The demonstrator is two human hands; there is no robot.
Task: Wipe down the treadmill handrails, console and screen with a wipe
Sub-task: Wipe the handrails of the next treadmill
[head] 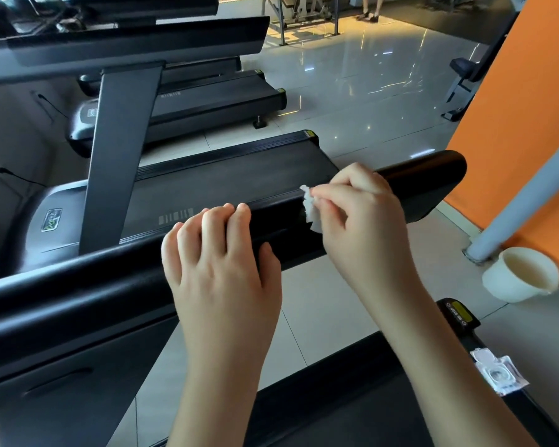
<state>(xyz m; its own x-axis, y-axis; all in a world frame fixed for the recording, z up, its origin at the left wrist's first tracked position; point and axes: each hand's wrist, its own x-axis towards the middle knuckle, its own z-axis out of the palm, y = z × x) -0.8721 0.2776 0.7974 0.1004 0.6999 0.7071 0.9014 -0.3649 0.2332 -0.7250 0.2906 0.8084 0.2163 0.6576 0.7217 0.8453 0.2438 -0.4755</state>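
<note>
Glossy black padded handrail (426,182) – left hand (220,272) draped over top, fingers curled round it. Right hand (362,221) pinches crumpled white wipe (311,209) against handrail near its rounded end. Labels – unreadable.

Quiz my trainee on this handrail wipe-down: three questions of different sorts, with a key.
1. True or false: the left hand holds the wipe.
2. The white cup is: A) to the right of both hands, B) in the left hand, C) on the treadmill belt.
3. Fill in: the right hand pinches the wipe against the black ____.

Key: 1 false, the left hand grips the handrail bare; 2 A; 3 handrail.
</note>
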